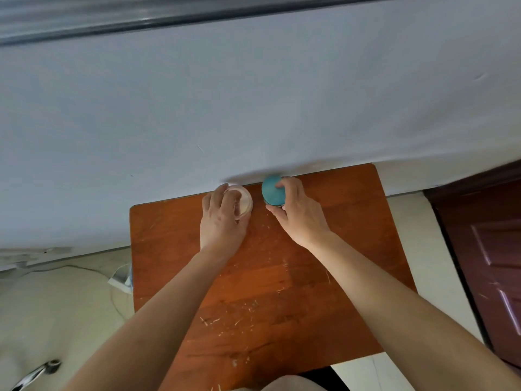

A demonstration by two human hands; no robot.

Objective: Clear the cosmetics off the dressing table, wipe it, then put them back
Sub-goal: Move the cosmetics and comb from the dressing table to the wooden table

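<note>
Reaching forward from the bottom of the frame, two bare arms stretch across a reddish-brown wooden table toward its far edge, just above the middle of the picture. The left hand is curled over a pale pink jar, its fingers draped across the lid and its thumb round the near side, gripping the jar from above. The right hand grips a teal-lidded jar, with the thumb at its near side and the fingers wrapped round the right of the lid. The two jars sit just beside each other with a narrow gap between them, both close to the white wall that the table's far edge meets. Whether they rest on the wood or are slightly lifted cannot be told. Pale scratches and flecks mark the tabletop, thickest toward the lower middle. A dark brown panelled door fills the right edge. At lower left, a thin cable lies on the pale floor, a white object sits against the table's left side, and a blurred shiny metal piece shows in the corner.
</note>
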